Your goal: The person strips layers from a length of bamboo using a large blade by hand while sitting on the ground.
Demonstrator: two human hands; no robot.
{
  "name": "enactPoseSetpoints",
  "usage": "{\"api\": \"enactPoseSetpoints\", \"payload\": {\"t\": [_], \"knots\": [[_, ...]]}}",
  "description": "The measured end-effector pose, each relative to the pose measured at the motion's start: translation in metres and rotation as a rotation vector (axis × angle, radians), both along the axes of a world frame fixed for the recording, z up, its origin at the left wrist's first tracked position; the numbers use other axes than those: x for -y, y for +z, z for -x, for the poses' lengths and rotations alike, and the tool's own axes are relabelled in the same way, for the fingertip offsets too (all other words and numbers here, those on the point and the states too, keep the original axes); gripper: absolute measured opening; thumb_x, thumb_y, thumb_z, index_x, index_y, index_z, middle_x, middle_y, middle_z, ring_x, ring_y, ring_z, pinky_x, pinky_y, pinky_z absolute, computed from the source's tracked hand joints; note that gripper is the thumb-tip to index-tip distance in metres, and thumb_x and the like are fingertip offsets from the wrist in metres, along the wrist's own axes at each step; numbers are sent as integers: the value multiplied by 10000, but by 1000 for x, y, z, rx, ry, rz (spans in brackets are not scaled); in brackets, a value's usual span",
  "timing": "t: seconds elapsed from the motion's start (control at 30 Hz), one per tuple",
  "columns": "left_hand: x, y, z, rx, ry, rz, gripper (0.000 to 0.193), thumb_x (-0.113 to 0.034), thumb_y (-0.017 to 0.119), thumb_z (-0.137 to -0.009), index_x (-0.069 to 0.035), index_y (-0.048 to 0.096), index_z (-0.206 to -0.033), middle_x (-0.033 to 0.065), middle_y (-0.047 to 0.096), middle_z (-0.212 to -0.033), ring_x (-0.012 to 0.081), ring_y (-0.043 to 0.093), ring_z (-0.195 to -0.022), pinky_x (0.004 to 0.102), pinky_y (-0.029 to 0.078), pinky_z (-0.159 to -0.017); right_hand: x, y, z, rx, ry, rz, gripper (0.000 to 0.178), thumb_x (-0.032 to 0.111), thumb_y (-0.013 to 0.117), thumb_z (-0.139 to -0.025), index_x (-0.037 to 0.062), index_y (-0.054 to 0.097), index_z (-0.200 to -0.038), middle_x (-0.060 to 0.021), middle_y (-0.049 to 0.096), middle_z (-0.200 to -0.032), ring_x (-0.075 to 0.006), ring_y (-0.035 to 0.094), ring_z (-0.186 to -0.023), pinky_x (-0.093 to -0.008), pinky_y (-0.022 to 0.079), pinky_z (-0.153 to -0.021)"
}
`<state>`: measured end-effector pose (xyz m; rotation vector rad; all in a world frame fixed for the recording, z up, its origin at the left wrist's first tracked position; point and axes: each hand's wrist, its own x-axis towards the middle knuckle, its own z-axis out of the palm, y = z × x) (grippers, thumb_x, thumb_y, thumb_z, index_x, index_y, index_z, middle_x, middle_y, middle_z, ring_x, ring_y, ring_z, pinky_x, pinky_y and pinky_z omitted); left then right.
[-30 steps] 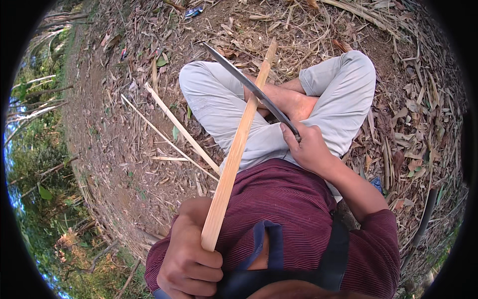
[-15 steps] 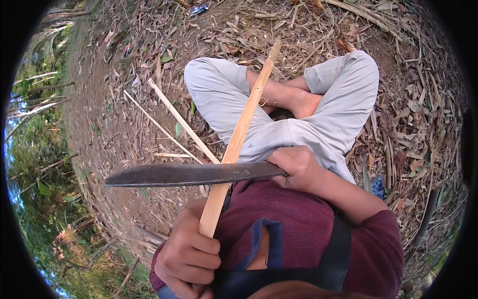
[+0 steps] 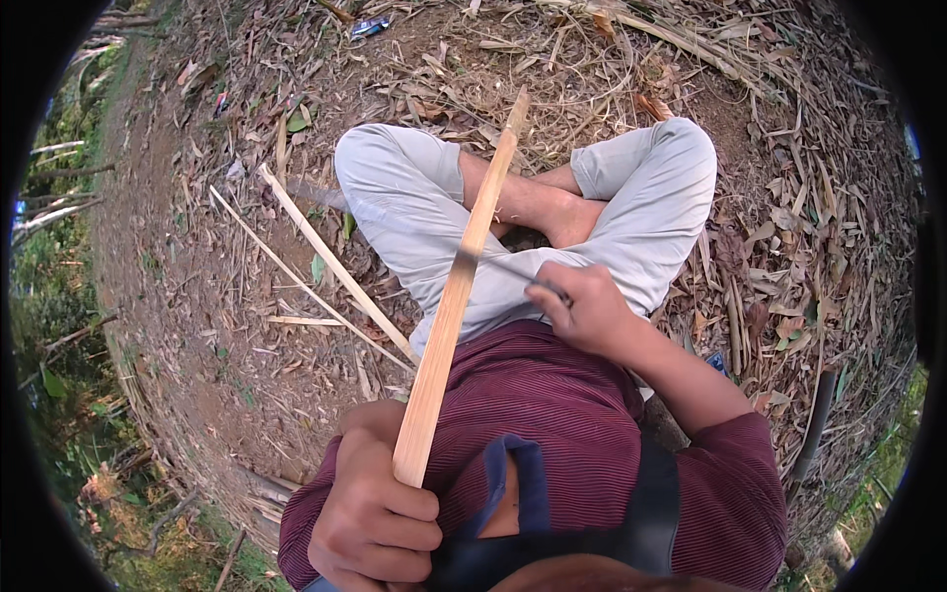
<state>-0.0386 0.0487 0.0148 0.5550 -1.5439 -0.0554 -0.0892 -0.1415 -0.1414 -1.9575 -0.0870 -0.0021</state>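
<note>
A long, pale bamboo strip (image 3: 441,360) slants up and away across my lap, its narrow tip above my crossed legs. Closed round its near end is my left hand (image 3: 375,518), beside my chest. My right hand (image 3: 589,308) grips a machete by its handle, which is hidden in the fist. The dark machete blade (image 3: 508,266) is seen nearly edge-on and smeared by motion. It points left and meets the strip near its middle; a dark blur lies over the wood there.
Two thin pale strips, a wider one (image 3: 335,261) and a narrower one (image 3: 286,266), lie left of my leg. Dry leaves and shavings cover the ground. A blue wrapper (image 3: 369,28) lies far ahead, and a dark pole (image 3: 814,429) is at the right.
The machete has swung from lying broadside over the strip's lower part to edge-on against its middle, farther from me. My left hand has kept its hold on the strip.
</note>
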Motion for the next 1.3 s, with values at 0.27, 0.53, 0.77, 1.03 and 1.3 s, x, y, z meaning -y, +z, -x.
{"api": "enactPoseSetpoints", "payload": {"t": [0.27,0.53,0.77,1.03,1.3], "knots": [[12,12,-9,5,-85,5,359,18,497,-838,-162,324,-580,-39,382,-496,50,379,-382,231,231,-352,-3,53,0,330,191,-73,180,182,718,-868,37,616,-834,-137,595,-635,-316,614,-537,-412,465,-476],[6,3,7,-107,177,87,437,40,539,-879,-165,296,-579,-74,342,-462,26,333,-352,224,199,-338,-16,8,20,210,50,-138,160,126,730,-824,32,602,-827,-121,605,-668,-299,617,-559,-380,476,-497],[13,5,5,-79,169,76,439,15,550,-896,-160,304,-577,-73,344,-463,25,300,-346,232,202,-333,-15,33,19,455,213,-99,265,199,778,-729,52,576,-819,-56,472,-602,-245,542,-488,-374,439,-448],[9,2,13,-62,228,113,404,0,526,-891,-156,333,-573,-67,373,-471,22,344,-349,214,214,-341,20,-14,4,-286,-190,85,125,135,648,-918,11,661,-929,-164,627,-637,-322,634,-553,-427,478,-511],[22,5,-8,-43,17,83,285,21,454,-827,-147,379,-610,-48,400,-501,44,416,-382,222,238,-333,-3,6,5,182,4,-85,246,203,699,-887,23,551,-808,-168,590,-612,-364,600,-517,-459,463,-487]]}}
